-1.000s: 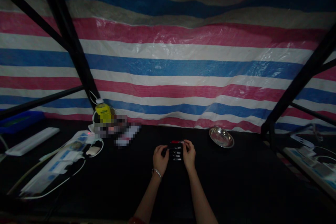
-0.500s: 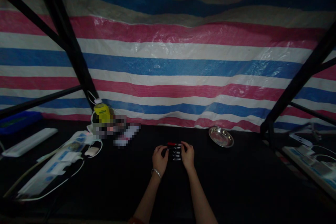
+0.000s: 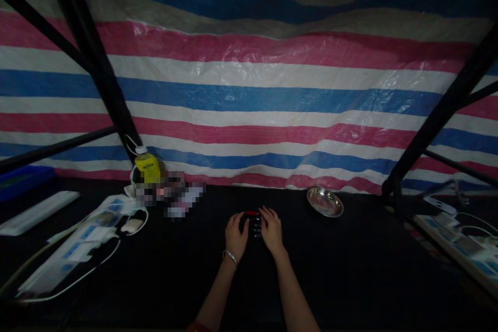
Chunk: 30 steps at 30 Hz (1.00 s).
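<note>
Head view looks down on a dark tabletop (image 3: 350, 270) backed by a striped tarpaulin (image 3: 249, 88), with a steel dish (image 3: 324, 202) well off to the right. At mid-table both hands, left (image 3: 236, 236) and right (image 3: 271, 229), close from either side on a small black case (image 3: 253, 224) holding a red-handled tool (image 3: 251, 213) and tiny metal bits. This looks like handling the case itself; whether the fingers grip or merely rest is unclear, and any next move needs a steady hold so the bits stay seated.

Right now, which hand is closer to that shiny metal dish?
Right. The right hand lies between the left hand and the metal dish, which sits further right, untouched.
</note>
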Available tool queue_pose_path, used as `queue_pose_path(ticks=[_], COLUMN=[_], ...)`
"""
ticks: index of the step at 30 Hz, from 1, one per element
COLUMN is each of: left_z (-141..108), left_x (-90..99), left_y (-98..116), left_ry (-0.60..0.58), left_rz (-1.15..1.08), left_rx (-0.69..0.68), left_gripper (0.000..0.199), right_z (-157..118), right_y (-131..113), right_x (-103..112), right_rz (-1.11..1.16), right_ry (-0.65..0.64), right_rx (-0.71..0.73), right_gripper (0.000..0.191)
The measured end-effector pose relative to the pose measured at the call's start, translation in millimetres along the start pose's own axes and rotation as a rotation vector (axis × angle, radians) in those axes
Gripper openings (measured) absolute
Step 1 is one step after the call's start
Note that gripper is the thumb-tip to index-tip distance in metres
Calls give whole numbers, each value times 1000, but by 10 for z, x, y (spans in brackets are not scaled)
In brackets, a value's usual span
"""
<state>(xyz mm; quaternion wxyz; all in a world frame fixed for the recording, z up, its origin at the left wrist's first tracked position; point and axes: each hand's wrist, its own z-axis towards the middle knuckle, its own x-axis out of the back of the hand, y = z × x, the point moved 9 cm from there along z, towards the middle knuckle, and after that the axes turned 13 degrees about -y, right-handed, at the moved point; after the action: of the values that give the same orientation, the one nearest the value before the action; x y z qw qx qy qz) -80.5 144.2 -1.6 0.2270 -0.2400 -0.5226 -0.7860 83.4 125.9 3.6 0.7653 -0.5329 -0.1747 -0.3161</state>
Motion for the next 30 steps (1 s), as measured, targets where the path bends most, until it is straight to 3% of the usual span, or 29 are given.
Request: queue_pose_path(ticks=[3, 9, 14, 19, 30], left_z=[-12, -35, 3, 30, 78], left_x=[-126, -337, -387, -376, -365], left_y=[127, 260, 225, 223, 248], left_ry=[-123, -286, -291, -265, -261], left_rz=[188, 436, 476, 492, 502], left_rx=[-28, -72, -52, -27, -76], left_gripper=[42, 46, 46, 45, 51], right_z=[2, 9, -18, -70, -109], right_y=[-5, 101, 228, 327, 332], right_x=[-66, -18, 54, 135, 150], right_rz=[19, 152, 232, 152, -30], right_ry=[-46, 34, 142, 273, 289], right_rx=[7, -16, -42, -94, -143], right_gripper=[37, 38, 38, 36, 34])
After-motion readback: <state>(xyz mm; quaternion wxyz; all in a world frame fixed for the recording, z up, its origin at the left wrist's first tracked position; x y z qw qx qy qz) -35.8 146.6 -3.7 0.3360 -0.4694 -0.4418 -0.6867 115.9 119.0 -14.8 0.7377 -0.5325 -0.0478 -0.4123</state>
